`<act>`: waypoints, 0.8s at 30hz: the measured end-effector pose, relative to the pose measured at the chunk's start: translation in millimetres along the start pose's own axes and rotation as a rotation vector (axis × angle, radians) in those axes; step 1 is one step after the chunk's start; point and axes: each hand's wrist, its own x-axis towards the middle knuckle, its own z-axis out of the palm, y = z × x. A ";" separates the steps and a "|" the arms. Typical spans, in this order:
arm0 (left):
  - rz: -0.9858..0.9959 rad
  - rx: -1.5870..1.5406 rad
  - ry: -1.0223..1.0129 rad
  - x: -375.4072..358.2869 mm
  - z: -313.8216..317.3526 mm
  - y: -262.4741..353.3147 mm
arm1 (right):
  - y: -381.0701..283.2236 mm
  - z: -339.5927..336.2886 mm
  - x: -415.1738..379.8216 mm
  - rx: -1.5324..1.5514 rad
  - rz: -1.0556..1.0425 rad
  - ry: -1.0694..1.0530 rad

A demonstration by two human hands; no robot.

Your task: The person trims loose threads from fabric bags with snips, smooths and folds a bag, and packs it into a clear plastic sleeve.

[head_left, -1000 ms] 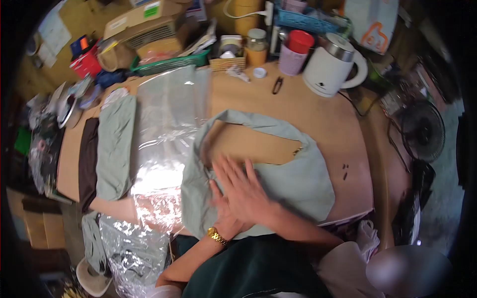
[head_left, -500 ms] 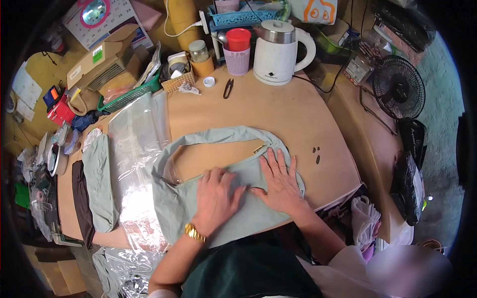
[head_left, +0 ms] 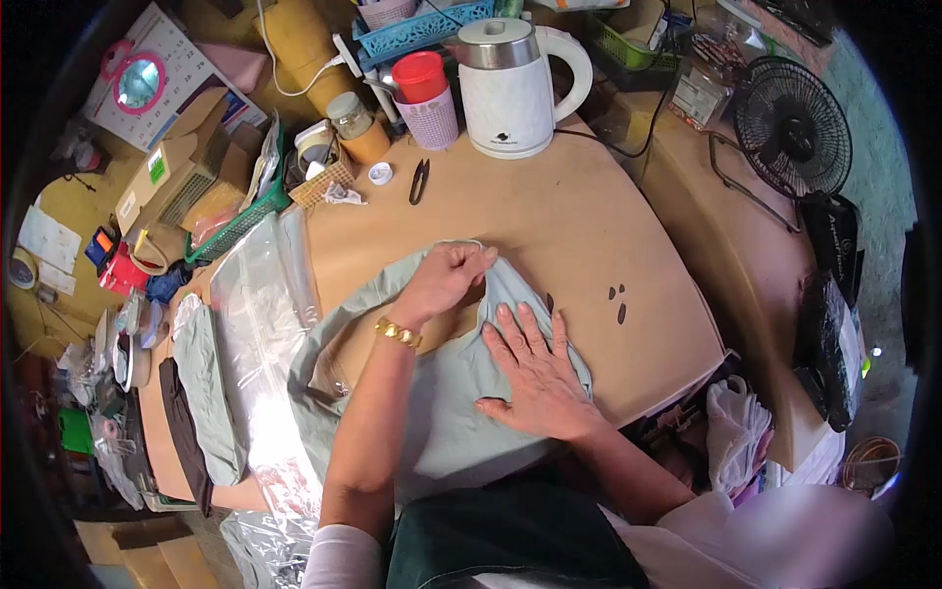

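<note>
A pale grey-green fabric shoulder bag [head_left: 453, 432] lies on the brown-covered table before me, its strap curving round the far side. My left hand [head_left: 446, 280], above a gold bracelet, is closed with its fingertips pinching the strap near the bag's right end. On the bag's right part my right hand [head_left: 538, 378] rests flat, fingers spread and pointing away from me. The metal zip pull is out of sight now, and part of the opening is covered by my left hand and forearm.
Clear plastic bags [head_left: 260, 304] lie left of the bag, beside a folded grey-green cloth piece [head_left: 208, 393]. Black thread snips [head_left: 419, 183] lie beyond it. A white electric kettle [head_left: 508, 98] stands at the back; a black fan [head_left: 793, 128] is at right.
My left hand has moved from the bag's middle, away from me, to the strap and has closed on it. My right hand stays on the bag. The camera view has tilted slightly.
</note>
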 end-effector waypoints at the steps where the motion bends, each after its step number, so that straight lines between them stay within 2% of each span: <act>1: -0.005 0.008 -0.006 0.4 0.8 -1.5 | 0.4 -0.6 0.6 0.009 0.005 0.004; 4: 0.004 -0.140 -0.003 -9.7 6.7 2.2 | 0.8 -4.8 1.2 0.028 0.016 -0.018; 6: -0.053 0.574 0.163 -20.4 7.8 14.1 | -0.7 -4.3 1.1 0.029 0.059 -0.035; 9: -0.050 0.686 0.109 -34.2 30.0 41.6 | 0.1 1.3 1.0 0.024 0.046 0.010; 10: 0.030 0.621 0.177 -29.0 37.5 24.9 | -0.4 0.5 1.6 0.026 0.046 0.011; 11: 0.031 0.621 0.175 -24.3 39.3 10.7 | -1.3 -1.3 1.7 0.043 0.059 0.008; 13: -0.056 0.181 0.285 -16.4 40.5 2.4 | -1.1 -1.5 1.0 0.063 0.078 0.008; 14: -0.057 0.183 0.280 -13.9 41.2 -0.8 | -0.3 -0.6 0.8 0.051 0.064 0.001; 17: -0.035 0.028 0.431 -6.2 41.8 -1.4 | 0.2 -0.9 0.7 0.042 0.051 -0.005; 19: -0.099 0.017 0.501 3.5 44.5 -9.4 | 0.4 -1.8 1.2 0.046 0.052 0.000; 21: -0.015 -0.026 0.658 9.1 52.4 -12.1 | 0.5 -2.2 0.7 0.044 0.052 0.012; 22: -0.015 -0.023 0.655 11.8 48.2 -11.3 | 1.2 -2.3 1.1 0.047 0.054 0.013; 24: -0.100 0.450 0.639 14.6 28.5 -10.4 | 1.3 -1.5 0.4 0.051 0.047 0.018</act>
